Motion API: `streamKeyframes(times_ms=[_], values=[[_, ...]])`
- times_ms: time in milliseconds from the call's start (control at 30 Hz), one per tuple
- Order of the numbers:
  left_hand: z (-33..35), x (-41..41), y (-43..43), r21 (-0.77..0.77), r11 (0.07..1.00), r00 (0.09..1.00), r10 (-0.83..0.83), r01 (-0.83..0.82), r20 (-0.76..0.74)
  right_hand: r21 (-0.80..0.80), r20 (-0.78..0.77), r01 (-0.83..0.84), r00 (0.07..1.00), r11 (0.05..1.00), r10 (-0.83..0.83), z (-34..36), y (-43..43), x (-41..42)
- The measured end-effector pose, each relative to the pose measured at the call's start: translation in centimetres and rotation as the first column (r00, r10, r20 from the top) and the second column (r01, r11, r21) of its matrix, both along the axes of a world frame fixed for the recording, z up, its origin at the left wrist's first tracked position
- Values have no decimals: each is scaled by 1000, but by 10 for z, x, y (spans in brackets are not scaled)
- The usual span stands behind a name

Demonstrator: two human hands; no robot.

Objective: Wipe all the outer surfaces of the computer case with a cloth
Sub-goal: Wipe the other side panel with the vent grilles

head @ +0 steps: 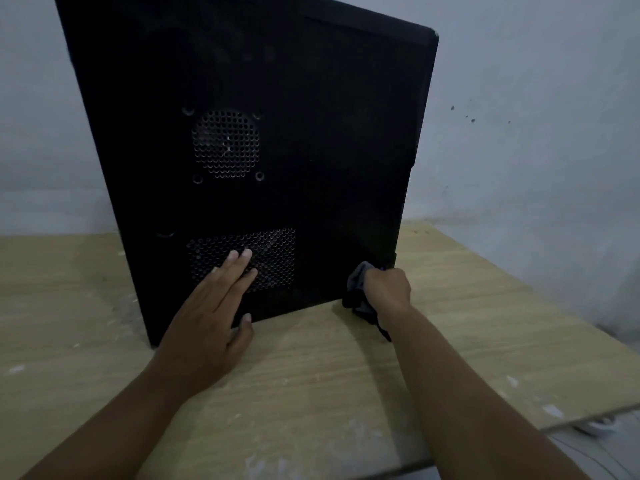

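The left hand (214, 306) lay flat and open against the side panel of the black computer case (277, 133), its straight fingers (239, 259) spread over the lower vent grille (273, 258) and the thumb down near the panel's bottom edge. The right hand (386, 289) was closed around a bunched grey cloth (358, 292), held at the case's lower right corner where the panel met the desk (346, 375); in the dim light it was hard to tell whether the cloth actually touched the case or only sat just beside it. The case stood upright on the pale wooden desk, leaning slightly in the view, with a round fan grille (225, 143) above the lower vent. A grey wall (536, 116) with a few dark specks stood behind. Pale smears marked the desk near its front edge.
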State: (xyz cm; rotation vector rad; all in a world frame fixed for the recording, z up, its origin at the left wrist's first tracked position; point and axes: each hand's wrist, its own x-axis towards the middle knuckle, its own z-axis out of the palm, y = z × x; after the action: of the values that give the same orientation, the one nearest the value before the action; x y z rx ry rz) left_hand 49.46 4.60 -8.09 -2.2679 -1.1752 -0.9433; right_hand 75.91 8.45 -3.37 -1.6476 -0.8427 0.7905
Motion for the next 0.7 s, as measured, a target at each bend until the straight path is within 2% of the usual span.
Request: streamKeyframes(times_ms=[67, 267, 400, 533, 700], values=[[0, 0, -1, -4, 1000, 1000, 0, 0, 4, -26, 43, -36, 998, 999, 37, 3, -5, 1], [1, 1, -2, -1, 1000, 1000, 3, -3, -3, 44, 121, -37, 992, 998, 32, 6, -6, 1], [0, 0, -1, -6, 1000, 1000, 5, -5, 3, -37, 108, -103, 988, 994, 107, 3, -8, -17], [0, 1, -1, -1, 1000, 1000, 1, -1, 2, -41, 241, -241, 940, 970, 244, -4, -18, -43], [0, 1, -1, -9, 1000, 1000, 15, -15, -12, -70, 442, -325, 838, 943, 321, -19, -22, -71]])
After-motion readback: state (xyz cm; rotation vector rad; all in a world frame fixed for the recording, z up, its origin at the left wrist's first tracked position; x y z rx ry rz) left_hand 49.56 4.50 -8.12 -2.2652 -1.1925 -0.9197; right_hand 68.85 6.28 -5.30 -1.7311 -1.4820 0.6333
